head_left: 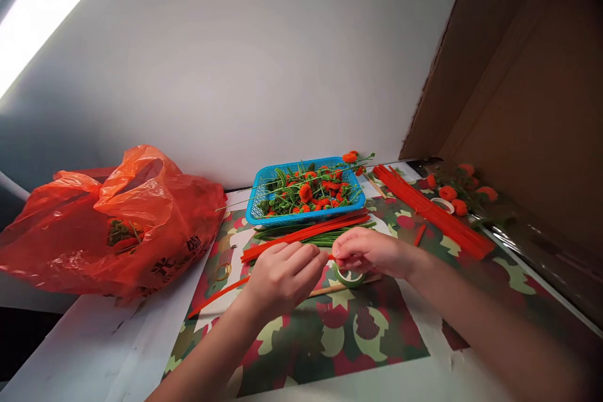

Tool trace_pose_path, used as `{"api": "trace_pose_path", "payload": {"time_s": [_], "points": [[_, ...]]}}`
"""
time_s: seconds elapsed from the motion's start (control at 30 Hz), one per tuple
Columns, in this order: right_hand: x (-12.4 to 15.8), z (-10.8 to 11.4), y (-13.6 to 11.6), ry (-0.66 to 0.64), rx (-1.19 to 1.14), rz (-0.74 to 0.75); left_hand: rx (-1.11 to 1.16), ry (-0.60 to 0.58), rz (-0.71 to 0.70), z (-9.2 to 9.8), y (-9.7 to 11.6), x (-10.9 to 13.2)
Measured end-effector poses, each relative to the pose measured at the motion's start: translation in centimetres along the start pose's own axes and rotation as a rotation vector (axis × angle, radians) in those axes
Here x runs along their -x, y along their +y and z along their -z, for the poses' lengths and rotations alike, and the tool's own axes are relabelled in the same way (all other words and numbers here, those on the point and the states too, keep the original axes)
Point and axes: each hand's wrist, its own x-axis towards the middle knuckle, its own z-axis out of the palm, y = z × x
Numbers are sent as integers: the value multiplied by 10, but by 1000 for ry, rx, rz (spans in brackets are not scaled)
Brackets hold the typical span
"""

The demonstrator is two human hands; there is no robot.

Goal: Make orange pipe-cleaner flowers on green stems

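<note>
My left hand [285, 273] and my right hand [372, 251] meet above the middle of the patterned mat, fingers pinched together. Between their fingertips shows a short bit of red pipe cleaner [331, 257], gripped from both sides; most of it is hidden by the fingers. A longer red strip [219, 297] runs out to the left from behind my left hand; whether it joins the held piece I cannot tell. Just below my right hand is a roll of green tape [349, 277], beside a thin wooden stick [327, 289]. Red pipe cleaners [306, 232] and green ones [325, 239] lie behind the hands.
A blue basket [252, 204] of orange fuzzy flowers with green stems stands at the back. On the left sits an orange plastic bag [155, 226]. A large red bundle [433, 210], more flowers [459, 191] and a cardboard panel [509, 75] are on the right.
</note>
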Motion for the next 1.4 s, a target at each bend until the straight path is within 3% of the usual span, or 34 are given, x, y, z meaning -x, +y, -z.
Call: {"api": "trace_pose_path", "payload": {"time_s": [0.37, 0.5, 0.67, 0.9, 1.23, 1.4], "points": [[-2, -2, 1, 33, 96, 38, 211, -110, 197, -3, 2, 0], [-3, 4, 1, -2, 51, 7, 80, -54, 116, -4, 0, 0], [-2, 5, 0, 61, 156, -5, -32, 3, 3, -8, -2, 3], [-2, -4, 1, 188, 333, 47, -37, -59, -8, -14, -1, 5], [-5, -5, 8, 225, 428, 136, 41, -91, 129, -21, 4, 10], [-6, -4, 9, 231, 429, 137, 362, -150, 434, -21, 9, 4]]}}
